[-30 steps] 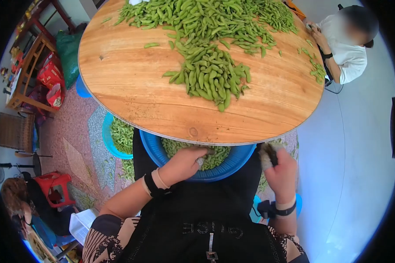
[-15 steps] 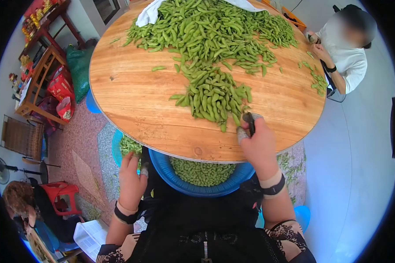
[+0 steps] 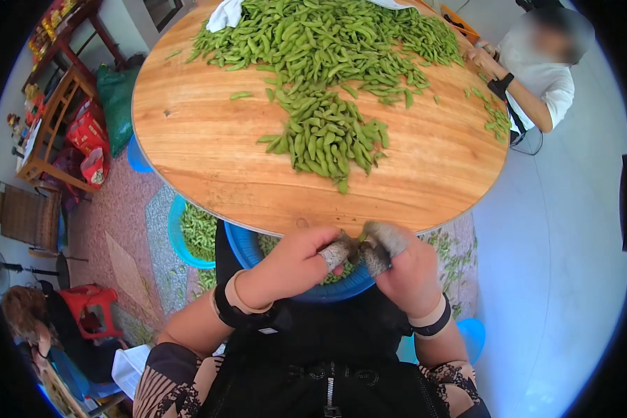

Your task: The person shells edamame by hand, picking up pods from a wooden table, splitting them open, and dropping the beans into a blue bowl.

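Observation:
Both hands meet over the blue basin (image 3: 240, 247), just off the near edge of the round wooden table (image 3: 209, 160). My left hand (image 3: 303, 261) has wrapped fingertips pinched at a green pod (image 3: 361, 235). Opposite it, my right hand (image 3: 400, 268), also with taped fingers, closes on the same pod, of which only a small part shows. A small heap of green pods (image 3: 324, 139) lies on the table beyond my hands, joined to a larger pile (image 3: 313, 42). Shelled beans show in the basin below, partly hidden by my hands.
A person (image 3: 536, 83) sits at the table's right side, hands at its edge. Another person (image 3: 42, 320) sits at lower left near a red stool (image 3: 94, 306). A turquoise basin (image 3: 176, 240) with empty-looking pods stands on the floor; more pods litter the floor at right.
My right hand has left the small heap and come down to the table's near edge. My left hand has moved right and up to meet it. The person at right has reached further onto the table.

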The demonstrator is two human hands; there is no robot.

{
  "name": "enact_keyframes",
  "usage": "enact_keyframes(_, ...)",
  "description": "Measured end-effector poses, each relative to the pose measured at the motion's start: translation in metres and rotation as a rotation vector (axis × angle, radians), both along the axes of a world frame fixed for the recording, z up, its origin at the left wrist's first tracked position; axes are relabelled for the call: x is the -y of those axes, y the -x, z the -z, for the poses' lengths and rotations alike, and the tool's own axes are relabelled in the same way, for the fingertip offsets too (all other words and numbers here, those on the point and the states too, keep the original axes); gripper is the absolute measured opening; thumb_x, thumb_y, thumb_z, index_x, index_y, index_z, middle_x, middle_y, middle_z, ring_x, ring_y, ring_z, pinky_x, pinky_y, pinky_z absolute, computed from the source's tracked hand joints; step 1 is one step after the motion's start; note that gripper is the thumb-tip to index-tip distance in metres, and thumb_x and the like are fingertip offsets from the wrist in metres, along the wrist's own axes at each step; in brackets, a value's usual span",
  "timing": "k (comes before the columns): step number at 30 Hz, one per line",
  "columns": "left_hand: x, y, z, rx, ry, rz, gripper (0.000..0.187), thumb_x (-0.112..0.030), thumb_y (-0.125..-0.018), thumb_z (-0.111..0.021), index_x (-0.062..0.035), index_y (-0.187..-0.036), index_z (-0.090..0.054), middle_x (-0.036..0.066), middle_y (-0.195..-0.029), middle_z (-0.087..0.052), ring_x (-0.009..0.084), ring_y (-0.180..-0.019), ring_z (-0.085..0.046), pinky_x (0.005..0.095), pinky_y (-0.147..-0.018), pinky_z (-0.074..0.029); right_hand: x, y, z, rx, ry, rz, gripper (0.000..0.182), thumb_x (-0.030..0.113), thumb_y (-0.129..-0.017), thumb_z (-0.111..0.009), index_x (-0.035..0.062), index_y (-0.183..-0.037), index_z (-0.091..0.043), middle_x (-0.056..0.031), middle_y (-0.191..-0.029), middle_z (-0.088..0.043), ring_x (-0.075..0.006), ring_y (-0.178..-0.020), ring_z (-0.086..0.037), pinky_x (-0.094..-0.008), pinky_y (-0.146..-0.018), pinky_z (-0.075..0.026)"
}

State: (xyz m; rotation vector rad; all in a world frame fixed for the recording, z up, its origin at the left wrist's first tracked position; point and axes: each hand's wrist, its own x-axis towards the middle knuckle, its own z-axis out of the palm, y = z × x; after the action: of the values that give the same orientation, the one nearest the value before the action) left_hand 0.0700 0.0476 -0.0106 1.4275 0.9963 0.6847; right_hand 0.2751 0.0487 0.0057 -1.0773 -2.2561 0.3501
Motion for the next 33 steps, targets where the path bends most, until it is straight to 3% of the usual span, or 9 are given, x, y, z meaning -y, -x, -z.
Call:
enact_keyframes(2,0.004,-0.002,0.000,0.162,0.308,-0.037,0.014,-0.003,-0.088,-0.050,-0.0012,-0.098,-0.059,0.003,-0.074,-0.060,0.0157,-0.066,-0.057,0.0294,-0.058,-0.046,0.005,0.002,0.006,-0.055,0.134,0.137,0.044,0.004,-0.077,-0.066,0.0009,-0.119,-0.055,-0.0156,-0.096,-0.064,-0.0318,-0.081,-0.065,-0.0354,-0.069,-0.052)
enact_keyframes(8,0.018,-0.008,0.022,0.201,0.012,-0.243,0.010,-0.007,-0.093,-0.053,-0.0014,-0.099,-0.059,-0.002,-0.077,-0.059,0.0055,-0.065,-0.052,0.0208,-0.057,-0.041,0.010,0.003,0.022,-0.486,0.711,-0.057,0.045,0.001,-0.083,-0.056,-0.0023,-0.127,-0.047,-0.0121,-0.089,-0.066,-0.0204,-0.082,-0.065,-0.0289,-0.075,-0.050)
enact_keyframes(16,0.025,-0.010,0.006,-0.598,-0.778,-0.204,0.021,0.004,-0.069,-0.058,-0.0029,-0.088,-0.056,0.018,-0.077,-0.056,0.0380,-0.076,-0.058,0.0367,-0.060,-0.046,0.007,0.002,0.023,-0.670,1.079,-0.095,0.041,0.002,-0.092,-0.044,0.0051,-0.133,-0.046,-0.0006,-0.078,-0.055,-0.0046,-0.052,-0.043,-0.0185,-0.047,-0.037)
enact_keyframes(20,0.025,-0.002,0.015,-0.603,-0.868,-0.133,0.016,0.000,-0.077,-0.060,-0.0027,-0.093,-0.057,0.013,-0.078,-0.060,0.0269,-0.069,-0.061,0.0311,-0.056,-0.045,0.008,-0.003,0.024,-0.854,1.301,-0.124,0.040,0.003,-0.091,-0.046,0.0077,-0.130,-0.049,0.0027,-0.077,-0.054,-0.0031,-0.053,-0.041,-0.0176,-0.046,-0.035)
enact_keyframes(22,0.023,0.005,0.007,0.280,0.312,-0.067,0.014,-0.007,-0.086,-0.061,-0.0017,-0.099,-0.058,0.006,-0.080,-0.063,0.0134,-0.063,-0.059,0.0245,-0.055,-0.045,0.013,-0.006,0.023,-1.083,1.583,-0.248,0.036,0.006,-0.093,-0.047,0.0075,-0.128,-0.049,0.0018,-0.075,-0.052,-0.0034,-0.053,-0.041,-0.0188,-0.047,-0.036)
enact_keyframes(23,0.024,0.010,0.015,0.525,0.450,0.006,0.019,-0.016,-0.091,-0.060,-0.0026,-0.105,-0.059,0.000,-0.081,-0.063,0.0037,-0.062,-0.054,0.0191,-0.056,-0.044,0.014,-0.005,0.021,-1.084,1.589,-0.246,0.036,0.006,-0.093,-0.047,0.0075,-0.128,-0.049,0.0018,-0.075,-0.052,-0.0034,-0.053,-0.041,-0.0188,-0.047,-0.036)
enact_keyframes(27,0.025,0.013,0.016,0.390,0.478,-0.016,0.016,-0.010,-0.085,-0.064,-0.0036,-0.099,-0.058,0.004,-0.076,-0.063,0.0123,-0.060,-0.058,0.0234,-0.055,-0.045,0.013,0.000,0.030,-0.937,1.571,-0.207,0.029,0.008,-0.095,-0.045,0.0061,-0.123,-0.051,0.0009,-0.074,-0.053,-0.0046,-0.053,-0.044,-0.0198,-0.046,-0.041)
enact_keyframes(29,0.027,0.010,0.025,-0.421,-0.410,0.016,0.018,-0.007,-0.077,-0.067,-0.0041,-0.091,-0.056,0.009,-0.073,-0.060,0.0244,-0.063,-0.060,0.0310,-0.055,-0.046,0.013,0.002,0.034,-0.676,1.429,-0.145,0.029,0.008,-0.094,-0.044,0.0060,-0.122,-0.050,-0.0001,-0.075,-0.054,-0.0060,-0.054,-0.049,-0.0211,-0.046,-0.045)
enact_keyframes(33,0.035,0.009,0.031,-0.644,-0.733,0.013,0.020,-0.006,-0.070,-0.069,-0.0043,-0.083,-0.053,0.014,-0.073,-0.057,0.0333,-0.068,-0.058,0.0381,-0.056,-0.047,0.020,0.009,0.040,-0.508,1.295,-0.114,0.034,0.005,-0.091,-0.044,0.0070,-0.124,-0.051,0.0001,-0.074,-0.055,-0.0059,-0.054,-0.050,-0.0212,-0.047,-0.045)
